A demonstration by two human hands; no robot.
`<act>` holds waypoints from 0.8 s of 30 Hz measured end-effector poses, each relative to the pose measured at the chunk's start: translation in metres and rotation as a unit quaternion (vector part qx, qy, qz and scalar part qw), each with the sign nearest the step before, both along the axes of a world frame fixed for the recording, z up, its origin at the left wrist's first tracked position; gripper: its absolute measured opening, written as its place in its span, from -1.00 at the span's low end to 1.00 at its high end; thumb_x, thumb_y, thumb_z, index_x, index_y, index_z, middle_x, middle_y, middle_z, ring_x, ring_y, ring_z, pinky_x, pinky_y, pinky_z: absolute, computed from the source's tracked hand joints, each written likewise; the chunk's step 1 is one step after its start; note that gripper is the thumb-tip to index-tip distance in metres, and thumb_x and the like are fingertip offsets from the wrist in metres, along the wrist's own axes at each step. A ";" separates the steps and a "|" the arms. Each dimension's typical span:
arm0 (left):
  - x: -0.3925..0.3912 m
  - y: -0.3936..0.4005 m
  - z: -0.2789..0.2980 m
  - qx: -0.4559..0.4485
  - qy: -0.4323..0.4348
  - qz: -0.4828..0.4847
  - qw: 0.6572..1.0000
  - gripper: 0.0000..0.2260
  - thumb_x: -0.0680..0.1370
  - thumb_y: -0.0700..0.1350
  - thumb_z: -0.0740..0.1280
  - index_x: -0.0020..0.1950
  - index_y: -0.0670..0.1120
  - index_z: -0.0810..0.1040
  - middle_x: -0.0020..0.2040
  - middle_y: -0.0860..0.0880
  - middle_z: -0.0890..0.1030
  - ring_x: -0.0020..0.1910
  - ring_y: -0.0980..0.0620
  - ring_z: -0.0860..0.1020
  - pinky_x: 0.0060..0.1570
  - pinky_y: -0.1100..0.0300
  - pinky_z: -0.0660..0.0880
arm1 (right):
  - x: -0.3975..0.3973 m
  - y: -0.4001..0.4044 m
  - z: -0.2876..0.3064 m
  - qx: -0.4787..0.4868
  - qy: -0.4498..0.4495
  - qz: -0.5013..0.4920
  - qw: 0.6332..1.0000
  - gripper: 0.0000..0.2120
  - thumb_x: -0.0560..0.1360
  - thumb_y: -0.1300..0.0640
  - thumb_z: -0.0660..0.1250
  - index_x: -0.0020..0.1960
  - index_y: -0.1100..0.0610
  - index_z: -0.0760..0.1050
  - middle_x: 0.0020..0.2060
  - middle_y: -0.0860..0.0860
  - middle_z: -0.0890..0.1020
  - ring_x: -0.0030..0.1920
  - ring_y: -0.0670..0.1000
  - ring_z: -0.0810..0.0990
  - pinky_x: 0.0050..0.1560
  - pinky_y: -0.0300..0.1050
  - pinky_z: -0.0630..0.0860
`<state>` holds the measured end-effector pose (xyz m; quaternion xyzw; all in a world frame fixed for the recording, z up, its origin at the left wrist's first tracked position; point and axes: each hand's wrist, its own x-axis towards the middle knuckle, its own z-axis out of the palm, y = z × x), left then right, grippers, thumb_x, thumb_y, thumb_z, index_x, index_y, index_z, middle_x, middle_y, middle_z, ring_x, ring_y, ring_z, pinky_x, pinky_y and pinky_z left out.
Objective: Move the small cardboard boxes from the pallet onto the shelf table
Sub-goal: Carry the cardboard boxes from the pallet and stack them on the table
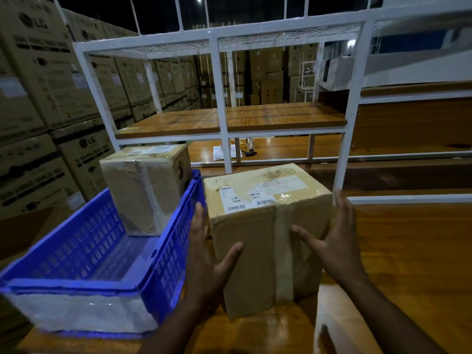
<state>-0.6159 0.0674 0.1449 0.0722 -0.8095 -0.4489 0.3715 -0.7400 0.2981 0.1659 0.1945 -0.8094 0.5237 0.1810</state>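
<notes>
Along the far left stands a wall of tall brown cardboard cartons [38, 98] printed with a dark logo, stacked high in dim light. In front of them, at lower left, a blue perforated plastic crate [163, 264] rests on the wooden table surface [408, 251]. Inside the crate, at its far end, a small brown cardboard box wrapped in clear tape [143, 190] stands upright with a white label on top.

Just right of the crate, a second small brown cardboard box with white shipping labels and barcodes on its top face [258, 251] sits on the table. A strip of pale tape runs down its front. The left hand [207, 261] presses flat against the box's left side, fingers straight and pointing up, thumb spread across the front face. The right hand [337, 241] mirrors it on the right side, fingers straight along the box's edge, thumb lying on the front. Both palms bracket the box between them.

Behind the box rises a white metal shelf frame [221, 98] holding a brown wooden shelf board [281, 116]. Through the frame, on a lower wooden surface, lie a white paper [219, 153] and a small dark object too blurred to identify.
</notes>
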 end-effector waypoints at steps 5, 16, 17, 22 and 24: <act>0.009 0.011 -0.053 0.073 -0.062 -0.011 0.995 -0.26 0.42 0.13 0.57 0.50 -0.01 0.33 0.35 0.03 0.54 0.27 0.20 0.56 0.16 0.30 0.55 | 0.010 0.011 -0.061 -0.058 -0.224 0.099 0.968 -0.10 0.20 -0.46 0.46 0.42 -0.14 0.29 0.28 -0.09 0.55 0.23 -0.03 0.58 0.13 0.08 0.61; -0.001 0.018 -0.002 0.109 -0.073 0.080 0.988 -0.44 0.37 0.44 0.35 0.16 0.11 0.35 0.08 0.11 0.61 0.00 0.24 0.62 -0.11 0.17 0.60 | 0.014 0.020 -0.029 0.001 -0.176 0.050 0.983 -0.30 0.35 -0.36 0.35 0.39 -0.11 0.27 0.10 -0.19 0.54 -0.01 -0.17 0.58 -0.10 -0.10 0.59; 0.000 0.020 0.011 0.113 -0.062 0.055 0.990 -0.46 0.39 0.38 0.36 0.21 0.09 0.37 0.09 0.17 0.59 -0.01 0.33 0.60 -0.11 0.27 0.58 | 0.013 0.021 -0.019 -0.022 -0.158 0.047 0.986 -0.35 0.37 -0.32 0.37 0.37 -0.14 0.27 0.10 -0.19 0.54 0.00 -0.18 0.57 -0.11 -0.11 0.59; 0.005 0.016 0.059 0.093 -0.030 -0.065 0.993 -0.33 0.43 0.43 0.30 0.43 0.12 0.35 0.25 0.17 0.56 0.13 0.29 0.61 0.01 0.19 0.63 | 0.017 0.031 0.031 -0.132 -0.139 0.077 0.978 -0.47 0.45 -0.26 0.31 0.38 -0.17 0.34 0.11 -0.25 0.50 0.12 -0.12 0.54 -0.10 -0.05 0.61; 0.003 0.015 0.066 0.083 -0.032 -0.079 0.993 -0.23 0.40 0.43 0.28 0.52 0.10 0.28 0.30 0.13 0.55 0.17 0.19 0.62 0.02 0.14 0.65 | 0.019 0.035 0.046 -0.154 -0.135 0.099 0.974 -0.59 0.45 -0.23 0.32 0.28 -0.26 0.37 0.12 -0.18 0.56 0.11 -0.05 0.59 -0.06 0.01 0.63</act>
